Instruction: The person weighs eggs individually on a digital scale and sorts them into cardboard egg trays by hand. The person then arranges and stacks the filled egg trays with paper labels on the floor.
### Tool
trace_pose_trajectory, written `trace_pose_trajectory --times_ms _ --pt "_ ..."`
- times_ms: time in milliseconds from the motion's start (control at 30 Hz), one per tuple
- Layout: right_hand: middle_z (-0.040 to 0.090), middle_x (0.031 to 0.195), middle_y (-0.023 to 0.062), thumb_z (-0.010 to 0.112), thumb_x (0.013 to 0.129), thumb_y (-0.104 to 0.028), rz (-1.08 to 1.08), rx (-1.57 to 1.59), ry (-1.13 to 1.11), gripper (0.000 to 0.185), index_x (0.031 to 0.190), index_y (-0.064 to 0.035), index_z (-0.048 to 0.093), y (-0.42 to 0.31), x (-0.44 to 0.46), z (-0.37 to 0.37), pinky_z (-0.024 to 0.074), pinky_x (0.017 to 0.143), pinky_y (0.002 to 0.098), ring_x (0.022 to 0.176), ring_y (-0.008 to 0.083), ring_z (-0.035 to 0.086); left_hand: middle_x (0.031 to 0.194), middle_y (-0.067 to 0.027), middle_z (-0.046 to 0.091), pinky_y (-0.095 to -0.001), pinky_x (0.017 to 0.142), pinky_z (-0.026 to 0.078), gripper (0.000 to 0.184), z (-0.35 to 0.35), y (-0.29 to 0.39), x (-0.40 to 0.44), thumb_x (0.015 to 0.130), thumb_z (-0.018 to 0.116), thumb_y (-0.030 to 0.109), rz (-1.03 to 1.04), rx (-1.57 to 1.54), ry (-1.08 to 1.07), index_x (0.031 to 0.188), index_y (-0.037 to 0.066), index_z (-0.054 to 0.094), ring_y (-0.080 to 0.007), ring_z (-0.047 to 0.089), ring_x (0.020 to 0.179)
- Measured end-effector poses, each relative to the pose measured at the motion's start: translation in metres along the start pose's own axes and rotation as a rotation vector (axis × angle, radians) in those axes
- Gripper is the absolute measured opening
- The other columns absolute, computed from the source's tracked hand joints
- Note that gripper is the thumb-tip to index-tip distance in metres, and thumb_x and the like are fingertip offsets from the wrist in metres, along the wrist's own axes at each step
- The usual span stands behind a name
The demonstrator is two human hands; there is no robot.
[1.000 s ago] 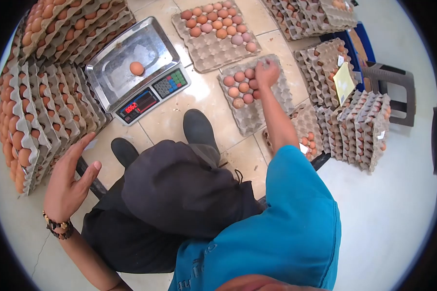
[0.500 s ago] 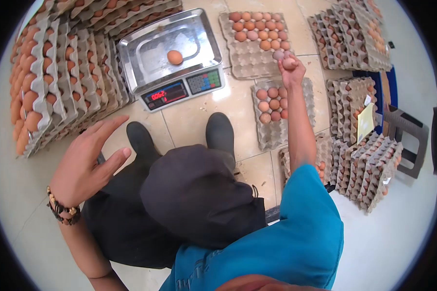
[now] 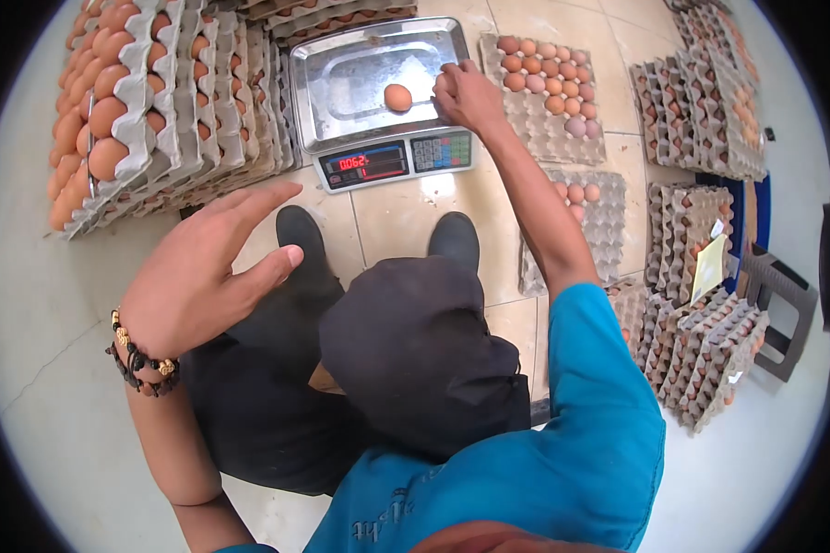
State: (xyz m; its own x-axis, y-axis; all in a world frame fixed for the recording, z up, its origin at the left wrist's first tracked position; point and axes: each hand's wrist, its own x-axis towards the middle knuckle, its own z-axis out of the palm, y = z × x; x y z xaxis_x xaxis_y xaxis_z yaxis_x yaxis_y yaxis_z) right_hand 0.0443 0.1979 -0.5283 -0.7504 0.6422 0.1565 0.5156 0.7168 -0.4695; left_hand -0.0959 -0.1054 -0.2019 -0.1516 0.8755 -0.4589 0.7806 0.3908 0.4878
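A single brown egg [image 3: 397,98] lies on the steel pan of the weighing scale [image 3: 360,138], whose red display is lit. My right hand [image 3: 468,94] is over the pan's right edge, beside that egg, its fingers curled inward. The back of the hand hides whatever may be in it. My left hand [image 3: 203,263] hovers in front of the scale, holding nothing, with thumb and fingers apart. Right of the scale is a partly filled egg tray [image 3: 537,129], its eggs mostly at the far end. Closer to me, a second egg tray [image 3: 607,230] is partly covered by my right forearm.
A tall stack of filled egg trays [image 3: 171,147] stands left of the scale. More stacked trays [image 3: 701,111] line the right side, near a grey-handled object [image 3: 784,304]. My boots [image 3: 454,238] are on the tiled floor just before the scale.
My right hand has moved left from the upper tray, where an egg showed in its fingers, to the scale's right edge. My left hand stays open. The view has shifted left.
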Motion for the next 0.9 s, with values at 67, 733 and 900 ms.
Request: trace_pose_trajectory --times_ms 67,733,900 --pt "0.062 0.101 0.0158 0.067 0.087 -0.036 -0.076 -0.055 0.198 0.035 0.106 -0.0066 0.069 -0.005 -0.001 -0.001 0.0545 0.077 0.0487 0.100 0.0370 0.066 0.133 -0.0223 0.060 -0.0435 0.105 0.044 0.054 -0.001 -0.002 -0.004 0.094 0.066 0.025 -0.001 -0.001 0.005 0.142 0.004 0.052 -0.0395 0.057 0.123" --pt "0.065 0.110 0.0210 0.069 0.087 -0.026 0.807 0.177 0.413 0.042 0.120 -0.0009 0.063 0.105 -0.222 -0.093 0.0518 0.092 0.0425 0.101 0.0354 0.065 0.143 -0.0182 0.057 -0.0408 0.113 0.038 0.056 -0.002 0.027 0.012 0.095 0.065 0.019 0.001 0.045 -0.091 0.147 0.007 0.049 -0.0340 0.052 0.134" --pt "0.064 0.113 0.0189 0.068 0.083 -0.029 0.878 -0.140 0.401 0.043 0.117 -0.0039 0.067 0.175 -0.282 -0.097 0.0501 0.094 0.0459 0.109 0.0381 0.061 0.143 -0.0184 0.057 -0.0410 0.113 0.038 0.056 0.000 0.032 0.018 0.095 0.065 0.020 0.006 0.048 -0.104 0.147 0.007 0.049 -0.0345 0.052 0.134"
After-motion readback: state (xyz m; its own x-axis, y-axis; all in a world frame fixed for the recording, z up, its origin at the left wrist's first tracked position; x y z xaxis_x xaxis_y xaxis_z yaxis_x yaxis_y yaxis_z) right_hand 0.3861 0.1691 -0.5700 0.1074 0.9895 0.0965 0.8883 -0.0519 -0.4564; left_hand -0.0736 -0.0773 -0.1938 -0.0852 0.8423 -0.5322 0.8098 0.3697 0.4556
